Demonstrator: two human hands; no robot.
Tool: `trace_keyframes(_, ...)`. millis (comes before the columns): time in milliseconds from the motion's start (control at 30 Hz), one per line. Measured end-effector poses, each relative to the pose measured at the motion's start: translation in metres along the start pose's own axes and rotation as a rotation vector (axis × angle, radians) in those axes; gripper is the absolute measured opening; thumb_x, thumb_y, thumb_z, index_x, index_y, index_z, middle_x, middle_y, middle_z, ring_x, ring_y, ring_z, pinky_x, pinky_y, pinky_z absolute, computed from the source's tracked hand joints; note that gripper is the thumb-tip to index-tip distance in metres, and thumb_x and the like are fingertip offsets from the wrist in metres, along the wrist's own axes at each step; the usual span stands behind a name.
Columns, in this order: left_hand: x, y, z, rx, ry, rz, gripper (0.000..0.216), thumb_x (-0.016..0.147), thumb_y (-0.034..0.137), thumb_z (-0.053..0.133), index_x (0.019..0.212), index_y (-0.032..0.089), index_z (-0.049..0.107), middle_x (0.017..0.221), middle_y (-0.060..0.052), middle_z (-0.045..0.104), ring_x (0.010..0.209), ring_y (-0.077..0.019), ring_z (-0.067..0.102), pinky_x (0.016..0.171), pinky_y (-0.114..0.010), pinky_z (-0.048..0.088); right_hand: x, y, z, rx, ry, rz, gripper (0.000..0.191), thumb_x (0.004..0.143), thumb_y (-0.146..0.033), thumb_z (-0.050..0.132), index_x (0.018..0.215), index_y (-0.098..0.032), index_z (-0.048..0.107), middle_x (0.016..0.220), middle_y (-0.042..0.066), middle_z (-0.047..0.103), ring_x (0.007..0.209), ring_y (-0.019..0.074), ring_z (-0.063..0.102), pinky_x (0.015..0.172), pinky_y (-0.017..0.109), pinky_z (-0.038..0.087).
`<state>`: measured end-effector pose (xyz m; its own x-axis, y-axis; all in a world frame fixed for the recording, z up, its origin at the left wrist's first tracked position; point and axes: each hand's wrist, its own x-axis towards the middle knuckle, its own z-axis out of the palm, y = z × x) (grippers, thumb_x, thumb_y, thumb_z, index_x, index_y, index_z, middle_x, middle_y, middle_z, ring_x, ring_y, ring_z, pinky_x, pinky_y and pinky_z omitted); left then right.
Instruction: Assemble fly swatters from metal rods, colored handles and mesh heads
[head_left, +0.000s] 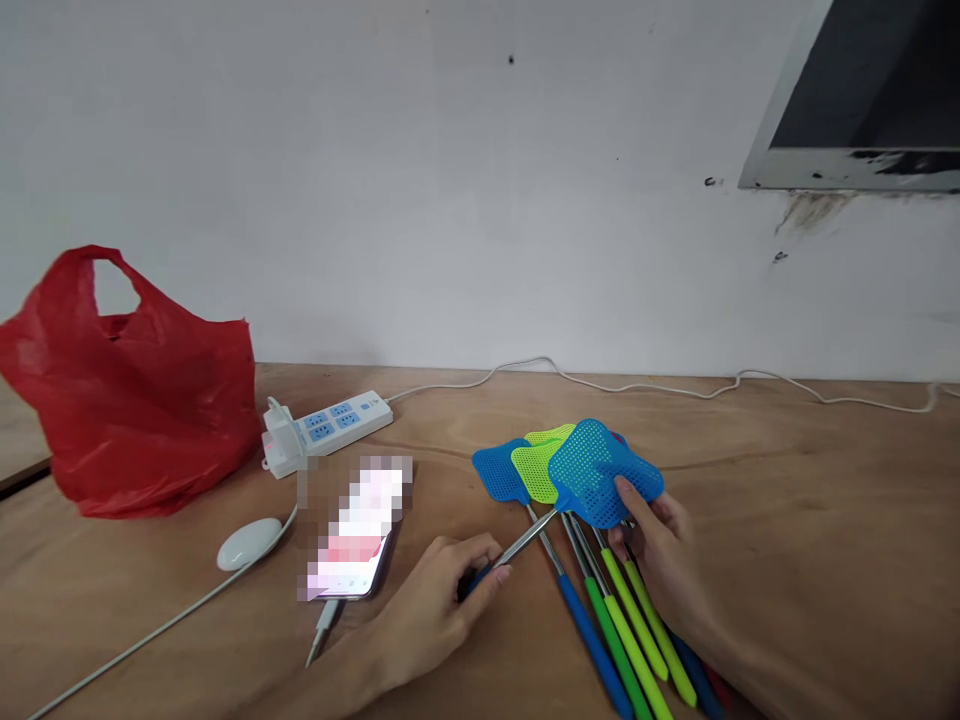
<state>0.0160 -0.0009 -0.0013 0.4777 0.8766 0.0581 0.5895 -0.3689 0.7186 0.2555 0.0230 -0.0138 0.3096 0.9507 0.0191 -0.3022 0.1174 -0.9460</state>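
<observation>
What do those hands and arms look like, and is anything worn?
The left grip and right grip are ungloved human hands. The left forearm and right forearm show no sleeves; no rings, watches, cables or markings are visible.

On the tabletop point(847, 530), a bag point(150, 410) sits at the left of the frame, a power strip point(341, 427) to its right, a phone point(360, 540) before the strip, and a pile of fly swatters point(634, 612) at lower right of centre, with the wall point(375, 200) behind.
</observation>
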Motion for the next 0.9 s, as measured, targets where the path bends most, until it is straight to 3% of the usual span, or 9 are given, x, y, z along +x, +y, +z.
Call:
trace_keyframes(133,0.0,-0.005,0.003,0.035,-0.018,-0.03,0.033,0.1,0.044,0.044,0.079,0.021,0.055,0.072,0.002,0.055,0.071,-0.0173,0.047,0.068,-0.027,0.034,0.001,0.0,0.001,0.025,-0.04,0.031,0.043,0.065,-0.051,0.084,0.059,-0.022,0.053,0.046,-0.005,0.052,0.04,0.0096,0.046,0.035,0.021,0.032)
trace_keyframes(400,-0.002,-0.001,-0.001,0.016,0.009,-0.029,0.025,0.1,0.044,0.045,0.098,0.024,0.06,0.076,0.002,0.06,0.072,-0.018,0.05,0.069,-0.027,0.036,-0.004,0.0,0.005,-0.027,-0.168,0.084,0.042,0.078,-0.058,0.072,0.063,-0.021,0.056,0.047,-0.004,0.052,0.039,0.0107,0.046,0.037,0.022,0.037)
trace_keyframes(500,0.0,-0.001,-0.003,0.008,0.077,-0.027,0.025,0.1,0.041,0.045,0.088,0.022,0.056,0.069,0.003,0.057,0.064,-0.0164,0.048,0.065,-0.027,0.034,0.002,0.0,0.002,-0.006,-0.156,0.033,0.038,0.078,-0.058,0.071,0.082,-0.021,0.063,0.065,-0.002,0.062,0.043,0.0106,0.05,0.035,0.021,0.037)
trace_keyframes(633,0.004,-0.004,-0.004,0.063,0.138,-0.079,0.025,0.097,0.036,0.045,0.077,0.022,0.048,0.06,0.005,0.052,0.054,-0.0148,0.045,0.054,-0.026,0.027,0.013,-0.002,-0.005,-0.082,-0.096,0.015,0.049,0.075,-0.055,0.072,0.111,-0.023,0.064,0.085,0.001,0.068,0.047,0.0105,0.052,0.036,0.021,0.037)
trace_keyframes(767,0.006,-0.007,-0.005,0.214,0.173,-0.171,0.024,0.092,0.033,0.047,0.071,0.021,0.048,0.056,0.003,0.054,0.052,-0.0156,0.049,0.053,-0.027,0.026,0.016,-0.005,-0.006,-0.243,-0.187,0.017,0.043,0.07,-0.053,0.073,0.096,-0.019,0.068,0.077,0.001,0.065,0.046,0.0096,0.046,0.037,0.022,0.033)
trace_keyframes(900,0.006,-0.008,-0.006,0.314,0.174,-0.178,0.028,0.091,0.033,0.047,0.066,0.02,0.049,0.06,0.001,0.059,0.056,-0.0166,0.053,0.054,-0.027,0.027,0.014,-0.001,-0.005,-0.406,-0.261,-0.111,0.031,0.077,-0.049,0.065,0.085,-0.019,0.068,0.066,0.0,0.061,0.049,0.012,0.047,0.044,0.025,0.035)
